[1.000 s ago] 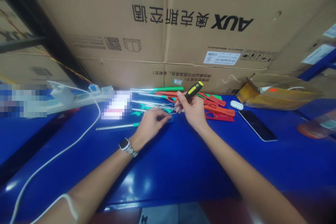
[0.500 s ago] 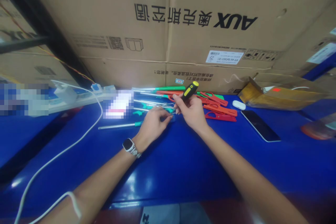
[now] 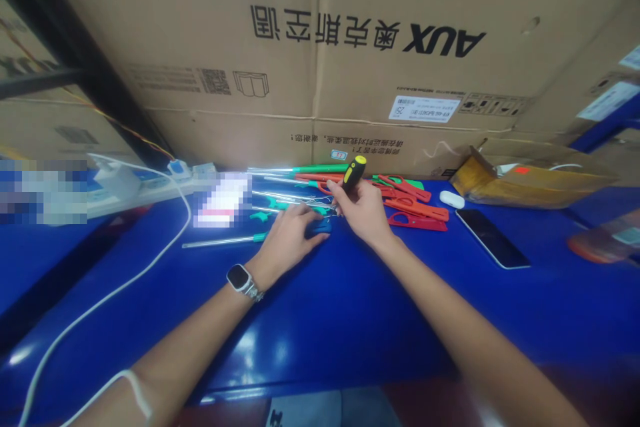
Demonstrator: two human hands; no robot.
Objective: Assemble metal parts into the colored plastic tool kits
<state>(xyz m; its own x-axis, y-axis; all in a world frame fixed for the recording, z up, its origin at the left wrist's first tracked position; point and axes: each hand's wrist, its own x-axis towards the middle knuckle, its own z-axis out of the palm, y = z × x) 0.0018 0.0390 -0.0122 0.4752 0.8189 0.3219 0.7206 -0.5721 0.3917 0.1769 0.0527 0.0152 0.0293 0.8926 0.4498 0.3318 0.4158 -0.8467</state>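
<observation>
My right hand (image 3: 361, 211) is closed round a screwdriver with a black and yellow handle (image 3: 353, 172), its tip pointing down toward my left hand. My left hand (image 3: 289, 237), with a watch on its wrist, rests on the blue table (image 3: 350, 307) with its fingers pinched on a small blue-handled piece (image 3: 319, 227) that I cannot make out. Just behind both hands lies a heap of green and red scissor handles and steel blades (image 3: 310, 188).
A big cardboard box (image 3: 320, 53) stands along the back. Red scissor parts (image 3: 415, 208), a white earbud case (image 3: 451, 199) and a phone (image 3: 493, 237) lie right of my hands. A power strip (image 3: 150, 181) and white cable (image 3: 125, 280) lie at the left.
The screwdriver in my right hand has tilted more upright and shifted slightly left. My left hand has moved a little forward onto the small blue piece.
</observation>
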